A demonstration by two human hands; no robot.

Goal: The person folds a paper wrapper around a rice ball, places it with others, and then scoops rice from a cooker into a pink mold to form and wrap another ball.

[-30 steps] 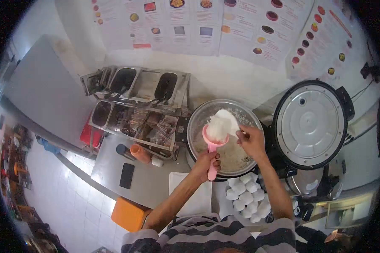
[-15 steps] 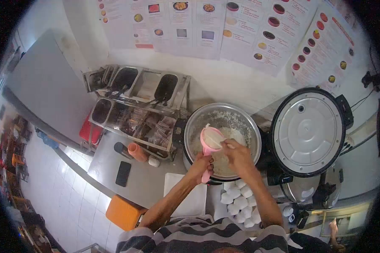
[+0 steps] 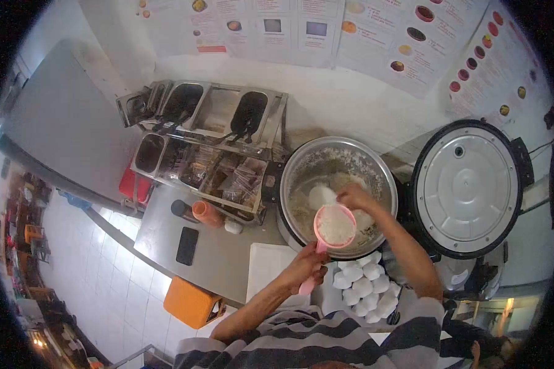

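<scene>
Rice (image 3: 335,224) fills the pink scoop (image 3: 321,245) held over the pot (image 3: 301,161), left hand (image 3: 308,265) clamped on its handle, right hand (image 3: 354,197) curled in the pot, grip unclear, so I'd keep it level and pack gently.

There is one big silver pot (image 3: 375,169) and one round lid (image 3: 468,184) standing open beside it. There is one pink scoop (image 3: 334,225). There are two hands, a left hand (image 3: 308,265) and a right hand (image 3: 353,197). The white lumps (image 3: 363,286) in the pile number about ten; they sit too close together to count for sure. The metal rack (image 3: 166,139) has four tubs (image 3: 182,100) in its back row. On the counter there is one black phone (image 3: 186,246), one orange bottle (image 3: 206,213), one dark-topped bottle (image 3: 180,209) and one white board (image 3: 269,265). There is one orange stool (image 3: 191,301) below.
</scene>
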